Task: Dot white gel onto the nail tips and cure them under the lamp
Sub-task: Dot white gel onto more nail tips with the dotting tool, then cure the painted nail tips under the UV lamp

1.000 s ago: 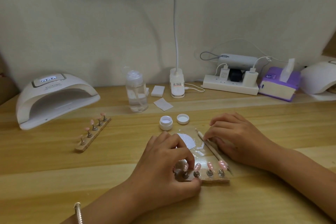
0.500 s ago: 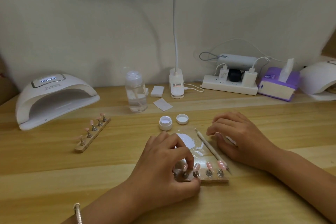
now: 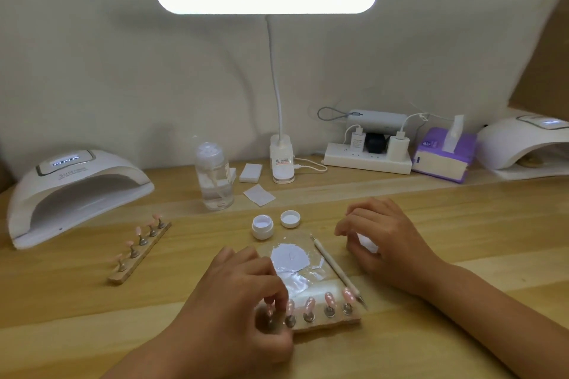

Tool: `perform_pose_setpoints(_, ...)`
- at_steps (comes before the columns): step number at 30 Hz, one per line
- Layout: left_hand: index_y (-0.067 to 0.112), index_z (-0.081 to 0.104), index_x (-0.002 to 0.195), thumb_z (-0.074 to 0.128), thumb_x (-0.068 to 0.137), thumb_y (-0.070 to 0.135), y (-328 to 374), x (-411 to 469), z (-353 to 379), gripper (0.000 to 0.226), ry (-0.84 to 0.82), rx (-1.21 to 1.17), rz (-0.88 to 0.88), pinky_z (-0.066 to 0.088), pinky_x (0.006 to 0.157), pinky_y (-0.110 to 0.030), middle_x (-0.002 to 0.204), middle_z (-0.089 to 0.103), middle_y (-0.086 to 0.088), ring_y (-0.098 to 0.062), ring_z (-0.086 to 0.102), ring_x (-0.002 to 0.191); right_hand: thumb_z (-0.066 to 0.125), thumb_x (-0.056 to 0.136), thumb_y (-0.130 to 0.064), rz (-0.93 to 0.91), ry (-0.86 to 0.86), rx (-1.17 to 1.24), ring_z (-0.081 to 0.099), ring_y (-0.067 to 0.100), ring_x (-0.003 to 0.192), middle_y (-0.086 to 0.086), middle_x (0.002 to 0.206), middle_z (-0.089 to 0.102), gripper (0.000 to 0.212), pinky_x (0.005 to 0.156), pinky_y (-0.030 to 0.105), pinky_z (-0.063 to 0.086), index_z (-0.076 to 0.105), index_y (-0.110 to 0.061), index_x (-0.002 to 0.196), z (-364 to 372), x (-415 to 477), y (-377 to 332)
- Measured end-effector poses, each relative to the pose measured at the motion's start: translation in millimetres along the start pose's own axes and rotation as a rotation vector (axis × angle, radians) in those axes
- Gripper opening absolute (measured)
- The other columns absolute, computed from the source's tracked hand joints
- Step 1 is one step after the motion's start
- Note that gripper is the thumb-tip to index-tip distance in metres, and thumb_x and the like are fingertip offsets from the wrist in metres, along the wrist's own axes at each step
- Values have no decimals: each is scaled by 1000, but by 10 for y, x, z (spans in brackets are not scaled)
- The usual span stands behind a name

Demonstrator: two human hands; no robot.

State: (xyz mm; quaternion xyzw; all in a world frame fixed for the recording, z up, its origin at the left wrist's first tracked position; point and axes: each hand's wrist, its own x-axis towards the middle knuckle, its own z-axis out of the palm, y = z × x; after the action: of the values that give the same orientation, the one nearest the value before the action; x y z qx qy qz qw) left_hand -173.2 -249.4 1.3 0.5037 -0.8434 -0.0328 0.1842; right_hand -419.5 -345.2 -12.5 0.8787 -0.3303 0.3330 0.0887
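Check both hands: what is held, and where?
Left hand pinches the leftmost nail tip on the near holder. Right hand holds nothing visible.

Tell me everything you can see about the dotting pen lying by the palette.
The dotting pen is a slim, whitish stick with a fine metal tip at each end. It lies flat and diagonal, its far tip near the open gel jar, its near tip beside the rightmost nail tip on the near holder. It rests along the right edge of the clear palette that carries white gel. Neither hand touches it; the right hand hovers just right.
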Motion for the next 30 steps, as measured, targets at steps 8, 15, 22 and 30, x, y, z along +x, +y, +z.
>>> perform_pose_setpoints(8, 35, 64, 56, 61, 51, 46, 84, 311, -120, 13, 224, -192, -74, 35, 66, -11, 58, 58, 19, 2, 50, 60, 59, 93, -39, 530, -510, 262, 58, -11, 76, -24, 82, 64, 9, 63, 10, 43, 65, -40, 86, -887, 321, 353)
perform_pose_setpoints(15, 35, 63, 68, 54, 60, 62, 443, 1088, 22, 29, 66, -159, -67, 31, 73, -8, 73, 60, 23, 5, 49, 87, 61, 92, -38, 922, -779, -17, 58, -1, 71, -8, 83, 68, 19, 70, 22, 47, 69, -23, 85, -1460, -165, 1139)
perform_pose_setpoints(22, 23, 70, 84, 63, 76, 54, 1107, 2248, 689, 33, 16, -143, -30, 43, 83, -26, 83, 70, 7, -11, 60, 85, 51, 96, -12, 1305, -523, -279, 61, 30, 104, 16, 121, 59, 36, 83, 36, 55, 50, -11, 132, -1504, -393, 2584)
perform_pose_setpoints(30, 25, 69, 87, 60, 77, 52, 1405, 2975, 1314, 31, -21, -178, -137, 35, 80, -28, 83, 65, 7, -18, 59, 93, 62, 94, -28, 1447, -88, -49, 50, 37, 126, 20, 142, 50, 53, 102, 42, 44, 49, -12, 143, -1145, -511, 3197)
